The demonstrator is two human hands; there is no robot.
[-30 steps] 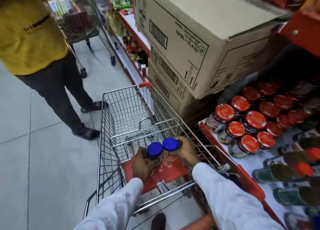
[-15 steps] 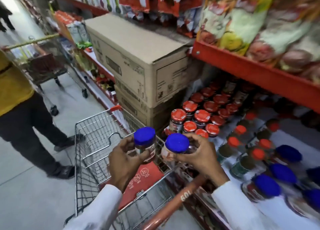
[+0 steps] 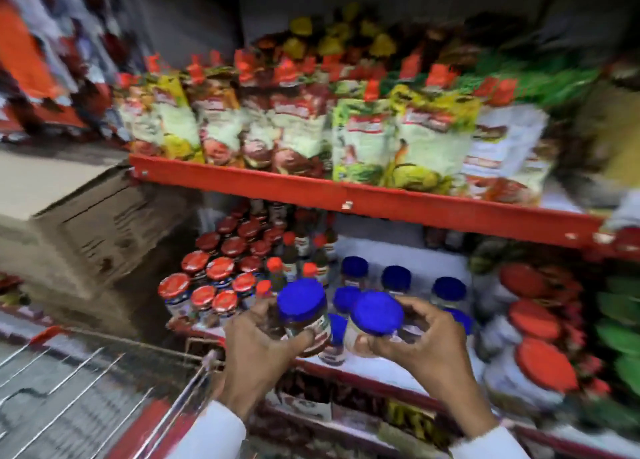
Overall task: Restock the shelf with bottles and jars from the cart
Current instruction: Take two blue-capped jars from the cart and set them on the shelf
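Observation:
My left hand [image 3: 258, 349] grips a blue-lidded jar [image 3: 302, 301] with dark contents. My right hand [image 3: 420, 346] grips a second blue-lidded jar [image 3: 375, 315] with pale contents. Both jars hover upright, side by side, just above the front edge of the white shelf [image 3: 401, 256]. Behind them on that shelf stand more blue-lidded jars [image 3: 396, 278]. The wire cart [image 3: 86, 389] is at the lower left, below my left forearm. The picture is blurred by motion.
Several red-lidded jars [image 3: 207, 282] and small red-capped bottles [image 3: 289, 250] fill the shelf's left part. Large red-lidded jars [image 3: 535, 361] stand at the right. A red shelf [image 3: 346, 195] of spice pouches hangs overhead. A cardboard box [image 3: 93, 230] sits at the left.
Both hands have lifted the two jars out of the cart and carried them right, up to the shelf's front edge. My view has swung from the aisle to face the shelves.

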